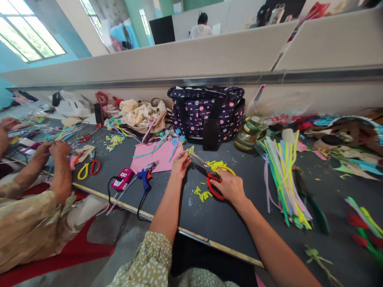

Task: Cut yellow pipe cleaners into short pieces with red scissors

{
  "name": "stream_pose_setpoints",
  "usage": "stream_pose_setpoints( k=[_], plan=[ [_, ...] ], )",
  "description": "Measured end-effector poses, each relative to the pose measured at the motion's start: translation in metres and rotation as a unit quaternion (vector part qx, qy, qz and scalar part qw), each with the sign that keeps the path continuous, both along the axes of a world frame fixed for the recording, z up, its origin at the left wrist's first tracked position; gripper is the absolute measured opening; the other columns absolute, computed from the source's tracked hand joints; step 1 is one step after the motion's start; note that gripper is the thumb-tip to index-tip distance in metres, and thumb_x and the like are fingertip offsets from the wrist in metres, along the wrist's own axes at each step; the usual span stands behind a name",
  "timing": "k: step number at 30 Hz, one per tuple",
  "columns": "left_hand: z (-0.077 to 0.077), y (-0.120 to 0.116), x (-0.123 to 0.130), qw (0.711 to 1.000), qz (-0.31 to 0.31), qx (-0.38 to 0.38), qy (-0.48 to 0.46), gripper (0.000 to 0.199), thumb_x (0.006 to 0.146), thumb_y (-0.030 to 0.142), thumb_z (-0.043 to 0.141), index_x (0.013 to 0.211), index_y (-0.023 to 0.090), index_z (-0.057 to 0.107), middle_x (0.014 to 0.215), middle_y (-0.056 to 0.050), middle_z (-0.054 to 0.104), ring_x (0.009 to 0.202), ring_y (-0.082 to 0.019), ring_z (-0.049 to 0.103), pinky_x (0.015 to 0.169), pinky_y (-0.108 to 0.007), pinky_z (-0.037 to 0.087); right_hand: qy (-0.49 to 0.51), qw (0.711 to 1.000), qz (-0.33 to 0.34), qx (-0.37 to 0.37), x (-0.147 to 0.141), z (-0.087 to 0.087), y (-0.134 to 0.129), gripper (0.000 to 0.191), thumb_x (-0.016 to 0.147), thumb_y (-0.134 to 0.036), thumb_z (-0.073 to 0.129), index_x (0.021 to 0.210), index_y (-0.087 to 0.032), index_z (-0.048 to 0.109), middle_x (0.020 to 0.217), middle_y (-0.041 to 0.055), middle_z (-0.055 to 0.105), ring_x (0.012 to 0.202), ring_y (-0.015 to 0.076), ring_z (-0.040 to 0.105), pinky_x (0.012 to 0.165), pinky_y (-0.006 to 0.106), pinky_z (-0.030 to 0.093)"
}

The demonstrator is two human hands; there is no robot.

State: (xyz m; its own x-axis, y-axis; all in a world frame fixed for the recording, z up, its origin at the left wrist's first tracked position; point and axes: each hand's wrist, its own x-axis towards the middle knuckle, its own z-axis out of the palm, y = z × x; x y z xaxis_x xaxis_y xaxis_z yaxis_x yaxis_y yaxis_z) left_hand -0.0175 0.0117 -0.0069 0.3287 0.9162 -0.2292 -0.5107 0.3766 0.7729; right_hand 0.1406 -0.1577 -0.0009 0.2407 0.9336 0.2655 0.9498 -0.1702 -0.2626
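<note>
A dark table (206,223) with a pale front edge spans a room lit by windows (30,36). Nearest, short yellow clippings (205,195) lie loose on the tabletop, just left of the right hand (231,185), whose fingers are closed through the handles of red-and-yellow scissors (206,166). The blades point away and leftward, over the middle of the table, to the left hand (180,164); its fingertips pinch a small yellow-green piece (190,150), too small to identify, at the blade tips. To the right lies a bundle of pastel strips (287,183); to the left, a blue glue gun (145,179) rests beside a pink box (122,179). Farther left, a co-worker's hands (56,149) meet above the table. Beyond the left hand is a pink sheet (142,159). Behind these, a dark phone (211,135) leans on a patterned bag (191,111), with a greenish bottle (249,131) alongside. Past a pale partition (149,59), a person in white (202,31) sits facing away.
</note>
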Motion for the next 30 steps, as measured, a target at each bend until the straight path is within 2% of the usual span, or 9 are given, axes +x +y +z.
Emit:
stream_pose_setpoints(
  k=[10, 18, 30],
  plan=[
    [0.002, -0.0005, -0.0015, 1.0, 0.005, 0.003, -0.005, 0.03, 0.056, 0.017, 0.081, 0.082, 0.015, 0.066, 0.066, 0.001, 0.065, 0.058, -0.008, 0.06, 0.065, -0.022, 0.05, 0.0, 1.0, 0.003, 0.004, 0.0005, -0.0029, 0.0001, 0.043, 0.081, -0.049, 0.055, 0.113, -0.02, 0.059, 0.098, 0.0062, 0.069, 0.09, 0.0193, 0.063, 0.068, 0.026, 0.044],
    [0.0048, -0.0016, 0.0008, 1.0, 0.012, -0.01, 0.002, 0.027, 0.059, 0.015, 0.078, 0.083, 0.014, 0.065, 0.061, 0.0, 0.064, 0.054, -0.008, 0.059, 0.063, -0.022, 0.051, 0.014, 1.0, -0.003, -0.006, -0.0039, -0.0001, 0.0012, 0.039, 0.08, -0.053, 0.054, 0.104, -0.023, 0.061, 0.088, 0.0034, 0.07, 0.079, 0.0175, 0.063, 0.062, 0.025, 0.04],
    [0.0036, -0.0026, 0.0041, 1.0, 0.016, -0.011, 0.01, 0.025, 0.062, 0.013, 0.076, 0.084, 0.013, 0.065, 0.072, -0.002, 0.067, 0.06, -0.008, 0.06, 0.068, -0.023, 0.049, 0.032, 0.999, -0.002, -0.014, -0.0081, -0.0004, 0.0049, 0.034, 0.081, -0.054, 0.052, 0.093, -0.023, 0.059, 0.079, 0.0007, 0.068, 0.071, 0.015, 0.061, 0.057, 0.024, 0.032]
  ],
)
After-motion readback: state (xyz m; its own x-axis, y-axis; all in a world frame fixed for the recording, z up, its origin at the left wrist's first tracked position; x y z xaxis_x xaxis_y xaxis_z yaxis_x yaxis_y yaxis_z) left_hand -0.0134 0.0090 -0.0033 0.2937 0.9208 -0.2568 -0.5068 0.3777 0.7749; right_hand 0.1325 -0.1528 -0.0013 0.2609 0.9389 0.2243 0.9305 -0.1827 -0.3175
